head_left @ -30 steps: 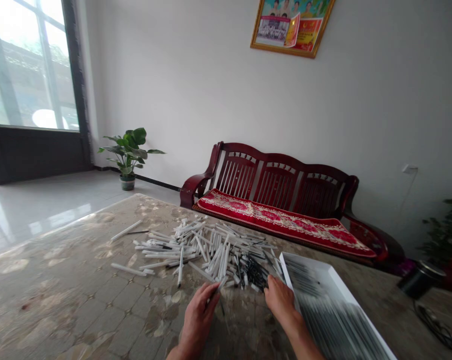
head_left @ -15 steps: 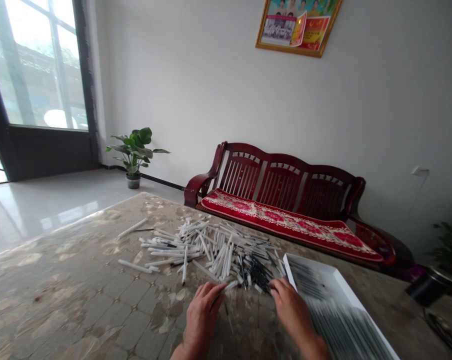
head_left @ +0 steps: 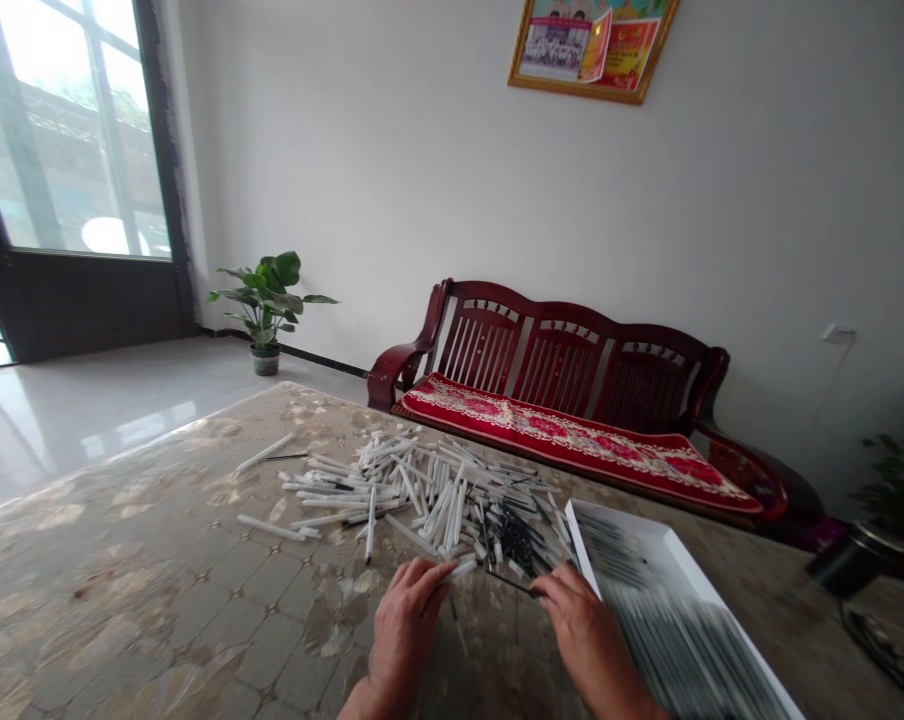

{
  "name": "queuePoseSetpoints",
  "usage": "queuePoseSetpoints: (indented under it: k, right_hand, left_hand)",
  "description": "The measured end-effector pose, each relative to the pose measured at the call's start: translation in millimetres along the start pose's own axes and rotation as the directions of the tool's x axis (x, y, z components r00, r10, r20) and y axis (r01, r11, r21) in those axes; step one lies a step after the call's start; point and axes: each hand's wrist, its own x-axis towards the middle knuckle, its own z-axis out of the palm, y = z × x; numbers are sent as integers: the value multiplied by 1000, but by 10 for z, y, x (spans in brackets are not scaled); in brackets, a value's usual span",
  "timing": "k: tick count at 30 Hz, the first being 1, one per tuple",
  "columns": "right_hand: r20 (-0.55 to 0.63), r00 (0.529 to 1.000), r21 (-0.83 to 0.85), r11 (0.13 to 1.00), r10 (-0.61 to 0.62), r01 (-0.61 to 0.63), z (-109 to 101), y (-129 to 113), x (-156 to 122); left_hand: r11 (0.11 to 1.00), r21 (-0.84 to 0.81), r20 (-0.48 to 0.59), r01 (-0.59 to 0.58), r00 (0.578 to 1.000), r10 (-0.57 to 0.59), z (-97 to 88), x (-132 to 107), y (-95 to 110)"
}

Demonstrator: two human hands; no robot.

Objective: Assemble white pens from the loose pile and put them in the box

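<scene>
The person's left hand (head_left: 405, 630) and right hand (head_left: 588, 640) are bare, broad-backed, with thick fingers (head_left: 431, 572), and the uncovered forearms (head_left: 356, 703) run down past the bottom edge of the view.

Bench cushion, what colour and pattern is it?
The bench cushion is deep red with pink flowers and a cream border, clearest in the head view.

The patterned table (head_left: 122, 580) carries a loose heap of white pen tubes (head_left: 422, 495) mixed with black refills (head_left: 519, 540), a white tray (head_left: 696, 580) to the right, and glasses (head_left: 883, 640) farther along.
</scene>
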Motion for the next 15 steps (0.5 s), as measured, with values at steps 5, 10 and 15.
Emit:
queuePoseSetpoints:
  k: [5,10,15]
  right_hand:
    - [-16,998,-100,993,-57,56,-50,-30,-13]
    - [-61,981,-288,944,-184,159,-214,-51,-2]
    - [-55,968,-387,899,-243,204,-296,-55,9]
  left_hand:
    - [996,58,22,-69,997,68,0,-8,14]
    - [967,142,79,-213,976,204,-6,-36,77]
    - [945,146,112,-294,954,279,-47,-33,126]
